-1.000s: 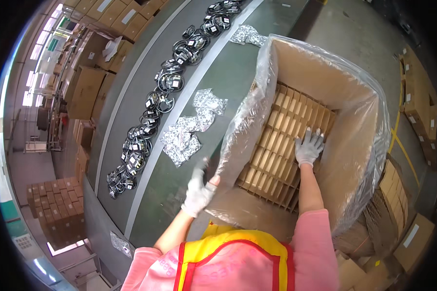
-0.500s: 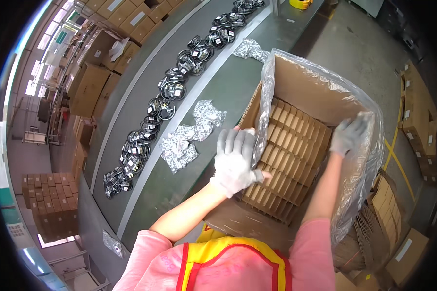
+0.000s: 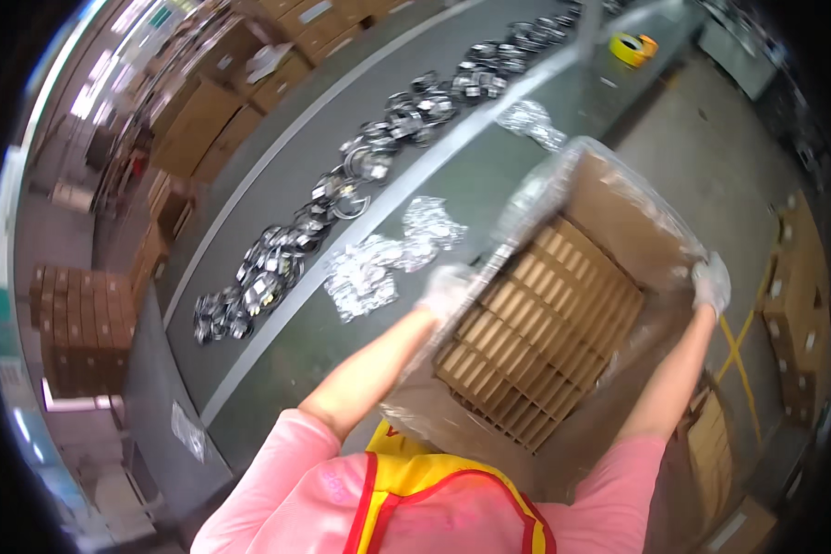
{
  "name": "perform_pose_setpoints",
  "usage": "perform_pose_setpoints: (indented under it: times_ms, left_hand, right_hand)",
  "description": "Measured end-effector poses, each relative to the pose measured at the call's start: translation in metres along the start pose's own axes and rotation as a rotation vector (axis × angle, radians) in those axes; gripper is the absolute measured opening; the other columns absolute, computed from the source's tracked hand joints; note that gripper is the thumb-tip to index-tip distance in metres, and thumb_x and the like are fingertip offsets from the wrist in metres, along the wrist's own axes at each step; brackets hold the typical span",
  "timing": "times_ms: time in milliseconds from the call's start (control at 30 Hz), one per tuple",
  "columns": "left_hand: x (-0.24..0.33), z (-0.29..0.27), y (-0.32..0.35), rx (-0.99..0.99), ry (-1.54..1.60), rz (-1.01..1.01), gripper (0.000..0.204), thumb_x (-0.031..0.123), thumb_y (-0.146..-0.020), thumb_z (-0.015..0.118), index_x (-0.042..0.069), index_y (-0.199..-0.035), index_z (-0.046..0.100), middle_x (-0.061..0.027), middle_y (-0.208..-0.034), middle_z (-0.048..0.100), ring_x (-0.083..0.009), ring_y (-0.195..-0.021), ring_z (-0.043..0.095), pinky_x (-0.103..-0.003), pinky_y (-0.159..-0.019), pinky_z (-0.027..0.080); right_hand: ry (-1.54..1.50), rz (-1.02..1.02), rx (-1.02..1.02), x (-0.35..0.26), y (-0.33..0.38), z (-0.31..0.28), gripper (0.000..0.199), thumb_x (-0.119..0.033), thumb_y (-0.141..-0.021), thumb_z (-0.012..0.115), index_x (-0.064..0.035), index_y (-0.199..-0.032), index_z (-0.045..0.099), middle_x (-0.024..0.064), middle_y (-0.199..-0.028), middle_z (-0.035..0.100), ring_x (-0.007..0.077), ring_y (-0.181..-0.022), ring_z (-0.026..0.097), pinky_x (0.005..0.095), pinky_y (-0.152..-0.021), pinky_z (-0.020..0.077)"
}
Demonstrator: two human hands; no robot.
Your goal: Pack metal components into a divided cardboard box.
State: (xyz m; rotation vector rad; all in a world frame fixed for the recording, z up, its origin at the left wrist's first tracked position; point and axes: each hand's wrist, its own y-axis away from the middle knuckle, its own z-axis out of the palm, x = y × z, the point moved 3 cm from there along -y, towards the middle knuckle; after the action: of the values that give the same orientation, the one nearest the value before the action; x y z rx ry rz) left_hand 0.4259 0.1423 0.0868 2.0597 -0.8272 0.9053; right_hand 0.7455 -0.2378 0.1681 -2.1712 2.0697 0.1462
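Observation:
A large cardboard box (image 3: 619, 189) stands in front of me, its walls lined with a clear plastic bag (image 3: 537, 196). Inside lies a brown cardboard divider grid (image 3: 545, 323) with rows of narrow slots. My left hand (image 3: 448, 288), in a pale glove and blurred, is closed at the box's left wall, some fingers hidden there. On the right, my gloved right hand (image 3: 711, 284) grips the lined rim. To the left, clear bags of small parts (image 3: 365, 277) lie on the green table.
Coiled black cables (image 3: 342, 189) run in a line along the grey conveyor (image 3: 277, 175). Yellow tape rolls (image 3: 630, 50) sit at the table's far end. Stacked cartons (image 3: 88, 319) stand at left, others (image 3: 794, 305) at right beyond yellow floor lines.
My left hand has gone from above the box's left part to its left wall. My right hand has moved from inside the right wall onto the rim. The whole view has turned.

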Motion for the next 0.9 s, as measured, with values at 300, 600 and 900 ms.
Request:
perform_pose_setpoints:
  times_ms: [300,600,900]
  left_hand:
    - [-0.078,-0.007,0.074,-0.128,-0.132,-0.017,0.026,0.025,-0.089,0.052,0.006,-0.102,0.064,-0.0212,-0.103,0.065,-0.0387,-0.096,0.061,-0.044,-0.083,0.047]
    - [-0.146,-0.133,0.199,0.328,0.048,-0.084,0.022,0.019,-0.083,0.06,0.011,-0.104,0.064,-0.0118,-0.103,0.065,-0.0326,-0.09,0.064,-0.039,-0.081,0.05]
    - [-0.3,-0.28,0.235,1.077,-0.549,-0.286,0.051,0.021,-0.079,0.063,0.012,-0.128,0.052,-0.0199,-0.13,0.05,-0.0403,-0.124,0.043,-0.05,-0.102,0.038]
  right_hand:
    - [0.408,-0.007,0.069,0.017,-0.004,0.019,0.058,-0.037,-0.087,0.052,-0.0118,-0.138,0.046,0.0167,-0.131,0.054,0.0349,-0.119,0.053,0.0455,-0.102,0.0401]
    - [-0.186,-0.774,0.517,-0.218,0.117,-0.007,0.044,-0.016,-0.09,0.055,0.0018,-0.13,0.05,0.019,-0.126,0.057,0.0335,-0.118,0.054,0.0412,-0.101,0.041]
    - [-0.18,-1.66,-0.376,-0.493,0.395,0.053,0.058,-0.002,-0.07,0.062,-0.005,-0.127,0.051,0.0192,-0.125,0.053,0.0377,-0.121,0.046,0.0493,-0.107,0.0322]
